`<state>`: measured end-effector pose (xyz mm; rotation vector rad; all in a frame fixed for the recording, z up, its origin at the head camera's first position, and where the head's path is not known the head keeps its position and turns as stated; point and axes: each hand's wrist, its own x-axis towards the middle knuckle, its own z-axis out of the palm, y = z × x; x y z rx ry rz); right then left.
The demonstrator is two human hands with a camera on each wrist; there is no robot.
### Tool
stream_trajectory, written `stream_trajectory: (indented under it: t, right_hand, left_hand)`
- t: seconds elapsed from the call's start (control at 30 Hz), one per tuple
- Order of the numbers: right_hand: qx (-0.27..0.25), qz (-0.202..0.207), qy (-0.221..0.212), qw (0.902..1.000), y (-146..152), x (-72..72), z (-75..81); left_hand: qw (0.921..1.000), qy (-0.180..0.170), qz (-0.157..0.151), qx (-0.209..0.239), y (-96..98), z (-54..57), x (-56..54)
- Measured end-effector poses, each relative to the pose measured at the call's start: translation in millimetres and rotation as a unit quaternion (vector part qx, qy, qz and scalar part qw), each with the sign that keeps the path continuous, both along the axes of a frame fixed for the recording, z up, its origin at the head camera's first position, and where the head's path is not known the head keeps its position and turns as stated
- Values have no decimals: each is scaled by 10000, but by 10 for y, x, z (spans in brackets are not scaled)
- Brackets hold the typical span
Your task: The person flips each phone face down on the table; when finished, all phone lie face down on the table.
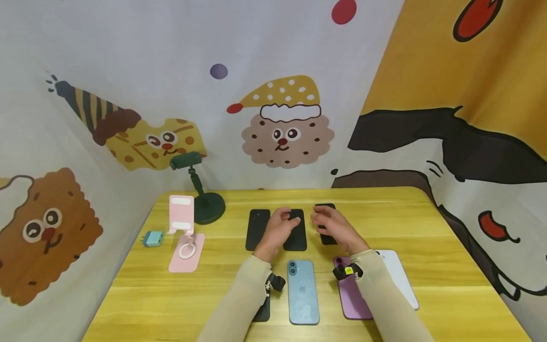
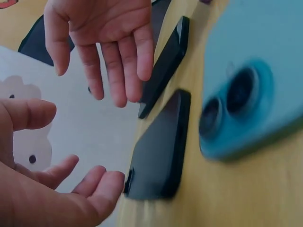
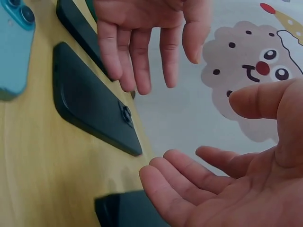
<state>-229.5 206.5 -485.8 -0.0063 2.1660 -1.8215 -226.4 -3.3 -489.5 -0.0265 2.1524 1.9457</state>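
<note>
My left hand (image 1: 278, 232) hovers beside and partly over the middle black phone (image 1: 299, 237), fingers loosely bent and holding nothing. That phone lies on the table with a ring-like part on its back, seen in the right wrist view (image 3: 90, 99). Over the right black phone (image 1: 328, 240) is my right hand (image 1: 337, 228), palm toward the left hand, also with nothing in it. Both wrist views show a gap between the hands and the phones. A third black phone (image 1: 255, 230) lies left of my left hand. Nearer me is a light blue phone (image 1: 303, 299) with two camera lenses.
A purple phone (image 1: 353, 301) and a white flat device (image 1: 399, 280) lie partly under my right forearm. Another black phone (image 1: 263, 313) shows beneath the left sleeve. At left stand a pink folding stand (image 1: 183, 261), a dark green stand (image 1: 210, 209) and a blue charger plug (image 1: 153, 239).
</note>
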Motion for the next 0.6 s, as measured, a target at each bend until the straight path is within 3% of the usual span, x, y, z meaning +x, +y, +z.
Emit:
stream_trajectory:
  t: [0.23, 0.4, 0.6]
  right_hand:
    - [115, -199, 201, 9995, 129, -19, 22]
    - [258, -405, 324, 9983, 237, -2, 10]
    - [411, -717, 513, 9953, 398, 14, -31]
  left_hand:
    - [9994, 71, -203, 266, 191, 25, -53]
    - [9989, 111, -400, 211, 329, 13, -76]
    - [9975, -133, -670, 184, 493, -41, -87]
